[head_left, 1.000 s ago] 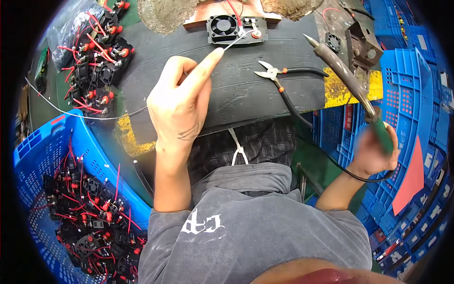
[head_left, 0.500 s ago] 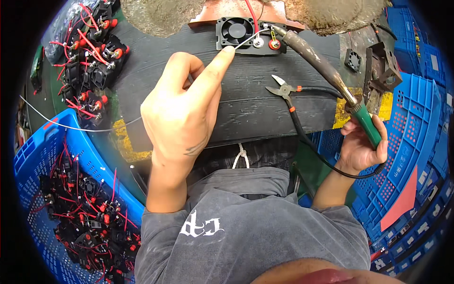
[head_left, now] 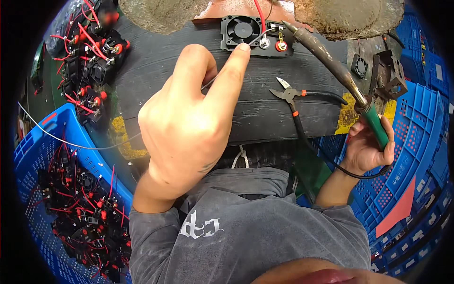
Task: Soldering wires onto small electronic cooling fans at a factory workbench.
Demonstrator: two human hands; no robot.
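My left hand (head_left: 194,116) pinches a thin strand of solder wire (head_left: 81,146), which trails off to the left; its short end reaches over the fan panel. The black panel (head_left: 255,37) carries a small fan (head_left: 242,29), a red wire (head_left: 260,13), and two round terminals, one with a red ring (head_left: 281,46). My right hand (head_left: 368,150) is closed round the green handle of a soldering iron (head_left: 330,60). The iron's tip lies just above the panel's right part, by the metal tabs; whether it touches cannot be made out.
Side cutters (head_left: 289,94) lie on the dark bench mat (head_left: 189,35). Wired fan panels (head_left: 98,73) are heaped at the left, above a blue crate (head_left: 52,120) holding more. At the right are a loose fan (head_left: 359,66), a metal bracket (head_left: 388,75) and a blue crate (head_left: 416,123).
The soldering iron's tip has shifted right and slightly up relative to the panel's tabs. My left hand has moved right with the solder, and the view has shifted a little.
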